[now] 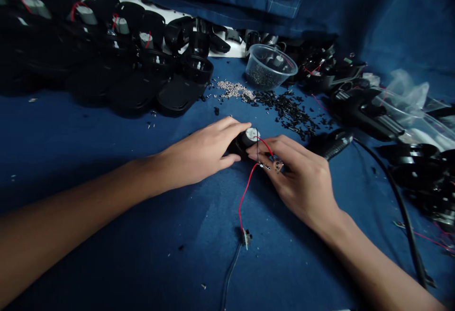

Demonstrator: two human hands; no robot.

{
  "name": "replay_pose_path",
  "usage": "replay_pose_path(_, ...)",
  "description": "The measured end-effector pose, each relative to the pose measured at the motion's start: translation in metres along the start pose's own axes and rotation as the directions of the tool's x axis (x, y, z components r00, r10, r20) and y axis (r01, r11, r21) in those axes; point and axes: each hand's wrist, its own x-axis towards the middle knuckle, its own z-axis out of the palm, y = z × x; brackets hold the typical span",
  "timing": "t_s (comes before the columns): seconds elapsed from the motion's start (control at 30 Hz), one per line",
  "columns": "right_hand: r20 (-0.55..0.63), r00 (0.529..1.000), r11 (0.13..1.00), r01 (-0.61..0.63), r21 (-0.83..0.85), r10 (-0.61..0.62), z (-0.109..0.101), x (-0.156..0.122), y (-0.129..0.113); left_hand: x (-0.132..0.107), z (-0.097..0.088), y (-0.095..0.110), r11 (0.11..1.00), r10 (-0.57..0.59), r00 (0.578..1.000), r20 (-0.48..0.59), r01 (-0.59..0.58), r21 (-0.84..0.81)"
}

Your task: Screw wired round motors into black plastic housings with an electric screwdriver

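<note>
Nearest, the left hand [199, 152] reaches in from the left, its fingers [231, 128] clasping a small black motor [247, 140] with a silver end, held low over the blue cloth [106, 159]. The right hand [302, 178] is closed in a pinch on a thin red wire [247, 192] just beside the motor. Farther off lie silver screws [234, 89] and a clear plastic tub [270, 67].
</note>
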Motion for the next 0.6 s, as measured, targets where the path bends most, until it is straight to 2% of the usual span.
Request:
replay_pose_path(0.4,-0.004,0.998,0.987,0.060,-0.150,-0.062,0.0030,-0.0015,-0.0012,-0.0003,-0.0006,0.0026,1.000,-0.014,1.000,0.002,0.014,-0.028)
replay_pose_path(0.6,-0.014,0.998,0.984,0.052,-0.169,-0.055,0.0025,-0.0020,-0.0018,0.0005,-0.0005,0.0012,1.000,0.000,1.000,0.000,0.000,-0.018)
